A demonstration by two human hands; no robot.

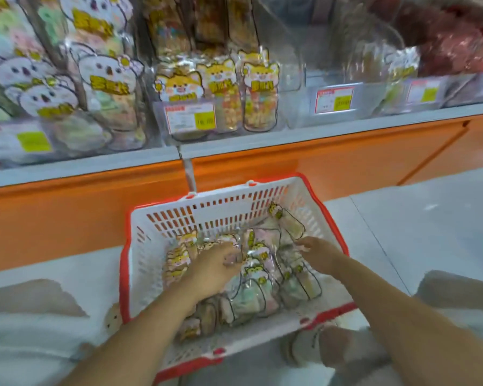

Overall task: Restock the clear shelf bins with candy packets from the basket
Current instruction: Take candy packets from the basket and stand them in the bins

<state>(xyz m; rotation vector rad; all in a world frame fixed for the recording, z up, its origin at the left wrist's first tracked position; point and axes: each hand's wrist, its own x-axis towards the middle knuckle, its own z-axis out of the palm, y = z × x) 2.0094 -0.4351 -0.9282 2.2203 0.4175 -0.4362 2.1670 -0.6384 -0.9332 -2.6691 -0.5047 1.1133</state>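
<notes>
A white plastic basket (pixel 156 227) with a red rim stands on the floor below the shelf. Several clear candy packets (pixel 258 288) with yellow cartoon-animal headers lie in it. My left hand (pixel 212 267) reaches down into the middle of the pile, its fingers curled round a packet (pixel 232 256). My right hand (pixel 317 253) is lower into the basket's right side, fingers extended and touching the packets there. Above, clear shelf bins (pixel 296 79) hold upright packets of the same kind (pixel 258 87).
An orange shelf base (pixel 332 160) runs behind the basket. Price tags (pixel 190 115) hang on the bin fronts. Koala-faced packets (pixel 106 79) fill the left bins and red packets (pixel 455 37) the far right. My knees flank the basket on the pale floor (pixel 416 213).
</notes>
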